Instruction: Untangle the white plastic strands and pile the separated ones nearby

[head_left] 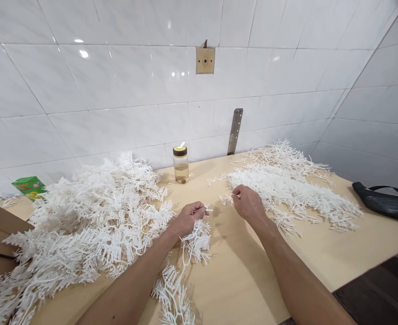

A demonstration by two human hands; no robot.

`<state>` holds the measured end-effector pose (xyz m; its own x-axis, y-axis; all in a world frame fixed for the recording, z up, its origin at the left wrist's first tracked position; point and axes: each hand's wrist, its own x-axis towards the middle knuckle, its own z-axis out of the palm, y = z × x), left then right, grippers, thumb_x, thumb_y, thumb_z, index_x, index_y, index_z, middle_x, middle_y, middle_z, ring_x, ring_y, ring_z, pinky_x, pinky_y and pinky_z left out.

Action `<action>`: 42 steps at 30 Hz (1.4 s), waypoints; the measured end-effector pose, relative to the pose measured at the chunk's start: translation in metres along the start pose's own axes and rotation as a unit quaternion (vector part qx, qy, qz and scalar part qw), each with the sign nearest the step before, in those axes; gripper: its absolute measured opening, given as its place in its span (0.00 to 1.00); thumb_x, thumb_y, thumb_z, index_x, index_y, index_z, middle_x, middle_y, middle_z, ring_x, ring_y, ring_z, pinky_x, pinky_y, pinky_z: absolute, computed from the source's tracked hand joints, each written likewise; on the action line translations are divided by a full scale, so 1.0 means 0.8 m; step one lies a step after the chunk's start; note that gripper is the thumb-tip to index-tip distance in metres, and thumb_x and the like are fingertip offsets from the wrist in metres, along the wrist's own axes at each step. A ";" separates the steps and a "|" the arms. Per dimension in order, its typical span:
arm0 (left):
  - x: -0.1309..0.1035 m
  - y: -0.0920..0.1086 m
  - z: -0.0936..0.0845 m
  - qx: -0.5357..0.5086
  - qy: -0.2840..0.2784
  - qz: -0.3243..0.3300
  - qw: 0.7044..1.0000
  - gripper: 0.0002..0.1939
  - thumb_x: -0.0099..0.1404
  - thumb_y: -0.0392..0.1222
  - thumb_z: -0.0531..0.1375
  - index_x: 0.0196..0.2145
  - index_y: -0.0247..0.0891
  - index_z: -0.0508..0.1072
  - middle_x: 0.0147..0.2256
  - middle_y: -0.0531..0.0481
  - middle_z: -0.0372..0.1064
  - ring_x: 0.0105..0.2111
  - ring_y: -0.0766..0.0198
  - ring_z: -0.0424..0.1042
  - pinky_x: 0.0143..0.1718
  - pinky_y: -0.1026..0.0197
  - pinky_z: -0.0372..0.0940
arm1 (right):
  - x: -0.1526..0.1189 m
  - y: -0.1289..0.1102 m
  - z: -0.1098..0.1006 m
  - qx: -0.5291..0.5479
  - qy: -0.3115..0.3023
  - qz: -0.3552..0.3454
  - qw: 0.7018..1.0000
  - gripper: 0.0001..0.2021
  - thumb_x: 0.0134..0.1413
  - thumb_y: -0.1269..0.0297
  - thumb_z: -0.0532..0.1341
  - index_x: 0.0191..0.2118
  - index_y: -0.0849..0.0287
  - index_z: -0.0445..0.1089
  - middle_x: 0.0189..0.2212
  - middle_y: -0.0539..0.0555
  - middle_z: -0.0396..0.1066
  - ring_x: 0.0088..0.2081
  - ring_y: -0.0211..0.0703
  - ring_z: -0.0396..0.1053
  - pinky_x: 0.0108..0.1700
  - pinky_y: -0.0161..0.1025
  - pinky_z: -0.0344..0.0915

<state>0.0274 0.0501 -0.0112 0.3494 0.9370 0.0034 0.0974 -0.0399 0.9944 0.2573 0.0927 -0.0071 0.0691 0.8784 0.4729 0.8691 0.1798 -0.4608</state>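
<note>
1. Head view: the left hand (188,219) has its thumb and fingertips closed together on the thin tip of a branched white sprig (198,239).
2. That sprig is matt white and looks like plastic; smooth, rounded stems fork again and again, ending in dense tufts of short, thin, blunt twigs. It trails below the hand over the middle of the tabletop (239,280) towards the near edge, its lower part spread out in forks.
3. The right hand (248,203) is across from it, fingers curled and thumb drawn in close to them, just beside a small white tuft (224,199); I cannot tell whether they grip anything.
4. A tall, tangled heap of similar sprigs (93,216) covers the left part of the tabletop. A flatter, more combed-out pile (297,189) lies on the right, stretching from the far edge towards the right end.
5. Near the left end stands a green packet (29,187) with orange, yellow and a small red emblem; its print is too small to read.
6. Near the far edge stands a clear bottle (181,167) with a brown-and-yellow lid, part filled with liquid; I can make out no lettering on it.
7. A perforated metal strip (235,131) leans against the wall at the far edge.
</note>
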 end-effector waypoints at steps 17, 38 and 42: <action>-0.004 0.006 0.001 -0.005 -0.023 -0.007 1.000 0.23 0.60 0.61 0.60 0.29 0.36 0.66 0.22 0.57 0.57 0.22 0.71 0.54 0.25 0.66 0.50 | -0.022 -0.060 -0.009 0.273 -0.191 -0.155 0.930 0.07 0.57 0.64 0.60 0.35 0.56 0.77 0.36 0.53 0.77 0.36 0.41 0.72 0.39 0.38 0.67; 0.003 0.004 0.001 -0.031 -0.002 -0.004 0.999 0.19 0.59 0.55 0.62 0.26 0.36 0.66 0.20 0.57 0.57 0.20 0.71 0.54 0.23 0.66 0.48 | -0.033 -0.082 0.015 0.116 -0.145 -0.088 0.979 0.05 0.55 0.73 0.55 0.30 0.58 0.65 0.28 0.51 0.71 0.30 0.38 0.64 0.32 0.35 0.55; 0.005 0.003 0.000 -0.036 -0.001 -0.003 0.999 0.19 0.58 0.55 0.63 0.25 0.36 0.66 0.19 0.58 0.55 0.19 0.72 0.53 0.22 0.66 0.47 | -0.035 -0.087 0.020 0.102 -0.127 -0.098 0.982 0.05 0.56 0.74 0.55 0.31 0.58 0.64 0.29 0.52 0.70 0.31 0.39 0.64 0.33 0.35 0.55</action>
<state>0.0293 0.0539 -0.0091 0.3502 0.9367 -0.0025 0.0313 -0.0090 0.9995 0.1873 0.0624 -0.0006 -0.2366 0.8951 0.3779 0.7349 0.4193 -0.5330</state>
